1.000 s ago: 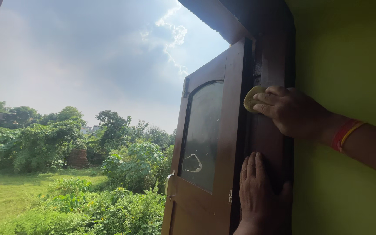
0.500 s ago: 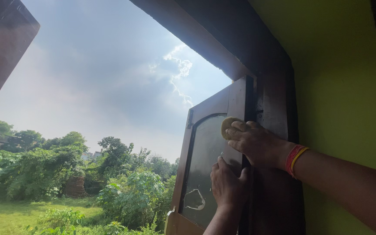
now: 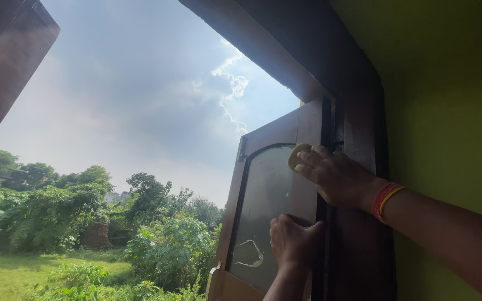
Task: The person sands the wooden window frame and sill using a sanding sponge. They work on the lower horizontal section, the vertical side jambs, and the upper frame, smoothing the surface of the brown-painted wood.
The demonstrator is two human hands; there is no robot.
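**Both hands on the open window shutter**

The brown wooden shutter [image 3: 277, 206] with its frosted pane stands open. Your left hand [image 3: 292, 241] grips its inner edge low down, fingers curled around the wood. Above it, your right hand [image 3: 338, 177] presses a yellow sponge [image 3: 298, 155] flat against the shutter's upper stile, fingers closed over it.

The single head camera looks up and outward through the open window, close to the right-hand wooden shutter [image 3: 274, 200].
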